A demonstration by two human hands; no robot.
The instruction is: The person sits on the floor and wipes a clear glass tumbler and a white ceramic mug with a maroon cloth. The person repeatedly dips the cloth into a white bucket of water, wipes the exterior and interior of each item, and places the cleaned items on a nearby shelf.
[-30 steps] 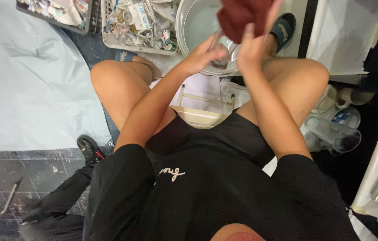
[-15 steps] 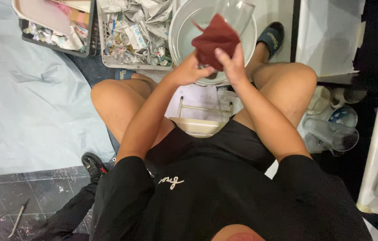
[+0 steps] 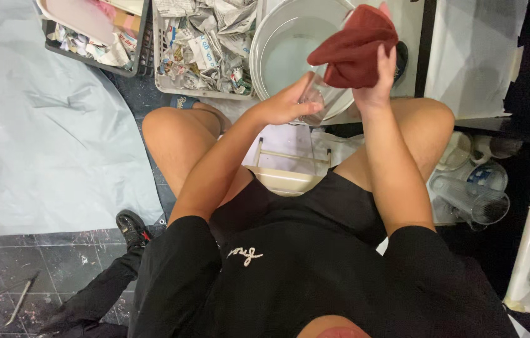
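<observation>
Head view, looking down on a seated person w/ bare knees apart. Left hand [image 3: 287, 103] holds a clear glass [image 3: 318, 99], fingers curled round its side; glass is hard to make out, mostly see-through & partly behind the cloth. Right hand [image 3: 374, 78] grips a dark red cloth [image 3: 353, 47], fingers closed on it, thumb side hidden by the fabric; cloth sits on/over the glass mouth, can't tell if it goes inside. Both are up in front of a big round grey basin [image 3: 277, 44], cut off at top edge, holding what looks like water. Left of basin: 1 pale crate [image 3: 165, 84] stuffed w/ crumpled newspaper [image 3: 202, 37], then 1 dark crate [image 3: 143, 62] w/ paper scraps & a pinkish board, also cut off at top. Between the knees a small cream stool [image 3: 284, 178], only partly seen. By the right knee, approx 3 more clear glasses [image 3: 472, 197] lying/standing in shadow, exact count unclear. Pale grey sheet [image 3: 46, 144] covers the floor at left; dark tiles below it. 1 black shoe [image 3: 132, 226] & a dark trouser leg at lower left belong to sb else, rest out of shot. White panels at right, cut off.
</observation>
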